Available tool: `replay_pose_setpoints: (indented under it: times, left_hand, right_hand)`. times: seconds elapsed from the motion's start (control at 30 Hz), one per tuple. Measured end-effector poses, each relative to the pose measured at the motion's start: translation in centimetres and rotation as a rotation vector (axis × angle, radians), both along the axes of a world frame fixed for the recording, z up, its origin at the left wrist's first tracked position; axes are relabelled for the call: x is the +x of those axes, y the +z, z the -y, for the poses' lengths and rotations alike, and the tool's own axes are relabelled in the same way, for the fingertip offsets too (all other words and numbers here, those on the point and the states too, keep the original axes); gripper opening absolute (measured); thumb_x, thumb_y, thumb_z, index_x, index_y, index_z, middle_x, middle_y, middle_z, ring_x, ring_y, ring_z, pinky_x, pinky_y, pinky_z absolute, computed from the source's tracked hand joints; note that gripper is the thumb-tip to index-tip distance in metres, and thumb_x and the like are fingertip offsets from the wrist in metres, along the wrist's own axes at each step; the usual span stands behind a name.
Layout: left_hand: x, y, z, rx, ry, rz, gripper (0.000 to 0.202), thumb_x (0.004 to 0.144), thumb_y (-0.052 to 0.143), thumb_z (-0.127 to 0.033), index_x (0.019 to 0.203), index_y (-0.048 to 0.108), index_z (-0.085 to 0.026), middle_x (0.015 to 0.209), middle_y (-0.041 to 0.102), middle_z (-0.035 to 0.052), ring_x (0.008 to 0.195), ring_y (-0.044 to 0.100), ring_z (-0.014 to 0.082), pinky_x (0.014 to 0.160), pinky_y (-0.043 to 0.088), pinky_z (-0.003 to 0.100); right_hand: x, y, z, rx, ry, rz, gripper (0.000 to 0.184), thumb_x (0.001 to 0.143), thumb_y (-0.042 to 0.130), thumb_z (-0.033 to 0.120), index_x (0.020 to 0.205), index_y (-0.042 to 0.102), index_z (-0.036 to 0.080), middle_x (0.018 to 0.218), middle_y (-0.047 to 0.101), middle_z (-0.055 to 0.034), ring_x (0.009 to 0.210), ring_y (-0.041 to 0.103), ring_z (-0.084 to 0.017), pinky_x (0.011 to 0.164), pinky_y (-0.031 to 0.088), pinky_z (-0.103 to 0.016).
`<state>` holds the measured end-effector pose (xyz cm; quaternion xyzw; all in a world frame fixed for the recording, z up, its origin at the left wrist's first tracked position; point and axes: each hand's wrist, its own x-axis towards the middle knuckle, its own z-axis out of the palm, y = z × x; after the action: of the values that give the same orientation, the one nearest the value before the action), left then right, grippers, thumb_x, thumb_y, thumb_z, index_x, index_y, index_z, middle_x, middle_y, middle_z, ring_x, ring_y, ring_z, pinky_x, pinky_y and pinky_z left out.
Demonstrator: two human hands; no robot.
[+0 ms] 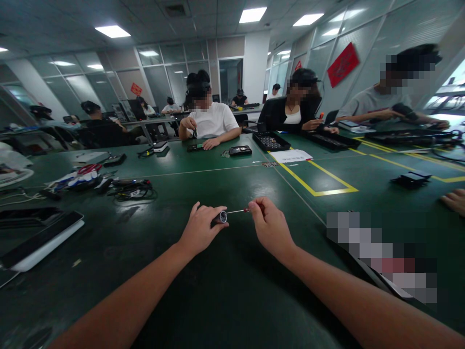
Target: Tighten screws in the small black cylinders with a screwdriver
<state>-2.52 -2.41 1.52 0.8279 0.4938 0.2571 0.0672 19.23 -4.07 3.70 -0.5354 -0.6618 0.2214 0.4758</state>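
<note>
My left hand (201, 228) is closed around a small dark cylinder with a silvery end (220, 217), held just above the green table (225, 291). My right hand (271, 224) pinches the red handle of a thin screwdriver (238, 211). The metal shaft points left, and its tip meets the cylinder's end. Both hands hover over the table's near middle, a few centimetres apart.
A black-and-white flat device (39, 240) lies at the left, with cables (132, 189) and red scissors (89, 168) behind it. Yellow tape lines (319, 184) mark the right side. A black tray (271, 141) and papers (290, 155) sit in front of the seated people opposite. Another person's hand (454, 199) rests at the right edge.
</note>
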Motion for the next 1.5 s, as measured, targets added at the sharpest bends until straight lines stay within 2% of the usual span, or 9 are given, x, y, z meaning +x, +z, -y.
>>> replay_pose_setpoints:
  times: [0.37, 0.6, 0.7, 0.83, 1.07, 1.5]
  left_hand:
    - [-0.08, -0.18, -0.22, -0.020, 0.004, -0.041, 0.042, 0.092, 0.066, -0.039, 0.132, 0.057, -0.031, 0.107, 0.069, 0.0007, 0.103, 0.061, 0.0232, 0.117, 0.020, 0.061]
    - [-0.19, -0.38, -0.37, -0.055, 0.011, -0.039, 0.042, 0.092, 0.065, -0.040, 0.132, 0.058, -0.030, 0.107, 0.070, 0.0015, 0.103, 0.061, 0.0232, 0.118, 0.020, 0.061]
    - [-0.09, -0.43, -0.36, -0.056, 0.001, -0.040, 0.042, 0.091, 0.066, -0.040, 0.131, 0.059, -0.030, 0.106, 0.070, 0.0007, 0.102, 0.061, 0.0228, 0.118, 0.020, 0.060]
    - [0.02, -0.34, -0.33, -0.056, 0.000, -0.038, 0.043, 0.090, 0.068, -0.040, 0.131, 0.059, -0.030, 0.104, 0.070, 0.0009, 0.101, 0.061, 0.0231, 0.118, 0.019, 0.060]
    - [0.09, -0.26, -0.35, -0.068, -0.006, -0.053, 0.042, 0.091, 0.065, -0.043, 0.131, 0.059, -0.030, 0.108, 0.070, 0.0015, 0.103, 0.061, 0.0234, 0.118, 0.019, 0.060]
    - [0.54, -0.53, -0.53, -0.090, -0.015, -0.083, 0.043, 0.091, 0.065, -0.044, 0.132, 0.058, -0.030, 0.111, 0.070, 0.0023, 0.106, 0.061, 0.0247, 0.117, 0.019, 0.061]
  right_hand:
    - [-0.05, -0.14, -0.06, -0.038, -0.007, 0.025, 0.028, 0.099, 0.044, 0.040, 0.085, 0.060, 0.022, 0.071, 0.063, -0.0006, 0.062, 0.056, -0.018, 0.058, 0.037, -0.029]
    - [0.59, 0.52, -0.03, 0.065, -0.075, 0.037, 0.026, 0.100, 0.043, 0.036, 0.085, 0.059, 0.022, 0.071, 0.063, -0.0006, 0.063, 0.057, -0.017, 0.060, 0.037, -0.029]
    - [0.51, 0.68, 0.20, 0.110, -0.046, 0.050, 0.025, 0.100, 0.043, 0.035, 0.085, 0.058, 0.022, 0.070, 0.063, -0.0002, 0.061, 0.056, -0.017, 0.058, 0.036, -0.029]
    - [0.36, 0.53, 0.30, 0.101, -0.012, 0.113, 0.023, 0.099, 0.045, 0.033, 0.085, 0.058, 0.022, 0.070, 0.064, 0.0001, 0.060, 0.056, -0.016, 0.057, 0.035, -0.028]
    - [0.59, 0.60, 0.14, 0.107, -0.069, 0.154, 0.023, 0.099, 0.044, 0.033, 0.085, 0.058, 0.021, 0.067, 0.061, 0.0004, 0.058, 0.055, -0.016, 0.057, 0.035, -0.028]
    - [0.57, 0.67, 0.01, 0.111, -0.092, 0.215, 0.022, 0.099, 0.042, 0.032, 0.085, 0.056, 0.022, 0.069, 0.064, -0.0010, 0.061, 0.058, -0.018, 0.060, 0.034, -0.029]
